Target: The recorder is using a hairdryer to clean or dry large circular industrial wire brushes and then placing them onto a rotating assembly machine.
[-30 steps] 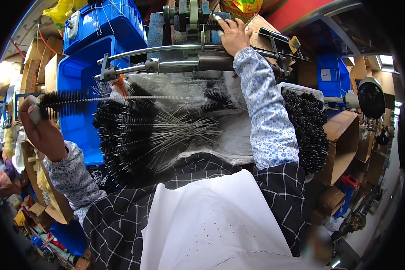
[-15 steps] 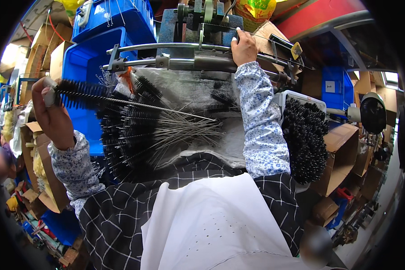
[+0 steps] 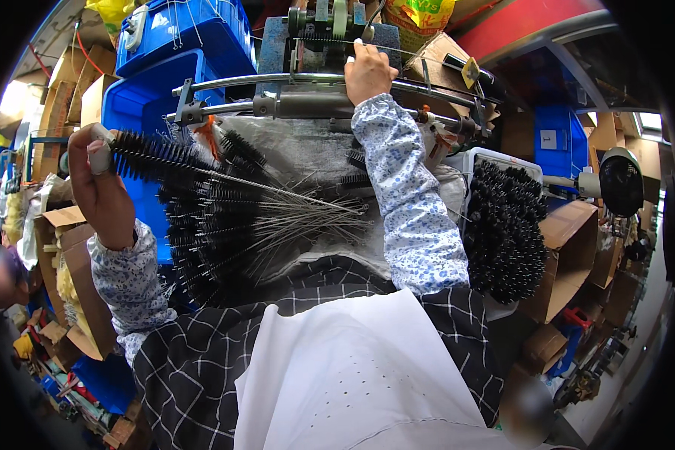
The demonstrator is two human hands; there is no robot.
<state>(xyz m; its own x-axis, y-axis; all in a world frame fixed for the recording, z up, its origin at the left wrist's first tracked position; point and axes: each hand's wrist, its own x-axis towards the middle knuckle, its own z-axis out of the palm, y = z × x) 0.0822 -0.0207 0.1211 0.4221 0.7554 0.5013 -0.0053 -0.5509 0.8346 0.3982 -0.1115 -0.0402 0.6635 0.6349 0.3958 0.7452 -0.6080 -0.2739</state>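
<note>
Blue plastic forms the large bin (image 3: 131,112) at the left, next to a machine (image 3: 274,56) at the top, with a metal bar (image 3: 311,106) running across in front. Nearer the person, a heap of black brushes (image 3: 210,232) fans out, bare wire stems toward the right. Over at the right, a white tub (image 3: 469,166) is packed with more black bristles (image 3: 506,232). The left hand (image 3: 101,187) pinches one long brush (image 3: 157,156) by its bristled end, its stem slanting down rightward over the heap. The right hand (image 3: 370,73) has its fingertips at a smaller-looking brush (image 3: 319,37) by the machine; whether they grasp its wire, I cannot tell.
</note>
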